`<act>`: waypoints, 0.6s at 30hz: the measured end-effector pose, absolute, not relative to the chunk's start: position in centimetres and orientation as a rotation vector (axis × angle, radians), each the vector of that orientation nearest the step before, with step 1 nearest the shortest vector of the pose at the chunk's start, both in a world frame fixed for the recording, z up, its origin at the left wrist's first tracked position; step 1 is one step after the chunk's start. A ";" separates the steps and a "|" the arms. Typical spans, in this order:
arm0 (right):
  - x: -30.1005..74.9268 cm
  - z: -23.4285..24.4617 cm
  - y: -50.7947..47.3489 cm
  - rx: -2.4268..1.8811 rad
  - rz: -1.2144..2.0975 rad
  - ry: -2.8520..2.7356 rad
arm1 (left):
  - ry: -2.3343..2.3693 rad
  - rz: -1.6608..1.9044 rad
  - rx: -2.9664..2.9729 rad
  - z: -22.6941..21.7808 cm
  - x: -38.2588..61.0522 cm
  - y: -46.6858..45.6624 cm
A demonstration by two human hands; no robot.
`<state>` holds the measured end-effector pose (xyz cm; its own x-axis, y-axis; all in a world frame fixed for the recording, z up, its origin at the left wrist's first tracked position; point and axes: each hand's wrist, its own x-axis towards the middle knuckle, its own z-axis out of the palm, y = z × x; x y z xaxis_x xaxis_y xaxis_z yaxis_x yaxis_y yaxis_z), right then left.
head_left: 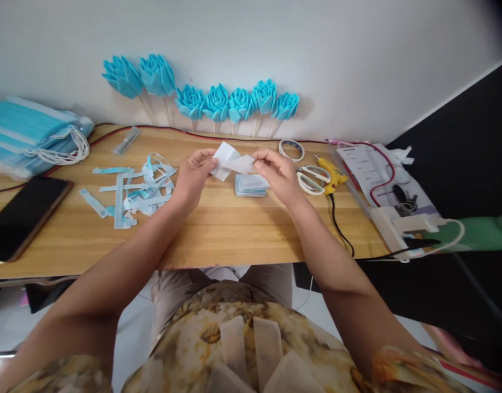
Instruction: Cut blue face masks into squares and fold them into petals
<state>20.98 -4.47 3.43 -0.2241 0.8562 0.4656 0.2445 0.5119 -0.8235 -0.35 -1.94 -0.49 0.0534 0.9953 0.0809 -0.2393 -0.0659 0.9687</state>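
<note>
While near a stack [249, 186], left hand [193, 177] and right hand [281, 176] pinch-tight on white material [223, 159]

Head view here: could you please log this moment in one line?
left hand: pinching white material | right hand: pinching white material | stack, glue gun: on table

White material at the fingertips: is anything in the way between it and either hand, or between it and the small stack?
Nothing visible is in the way. The left hand and the right hand each pinch the white material directly, and no object shows between it and the small stack just below it in view.
</note>
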 end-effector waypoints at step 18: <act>20.3 2.7 -5.3 -1.087 0.538 -1.987 | 0.853 1.071 1.465 0.9 0.4 -3.6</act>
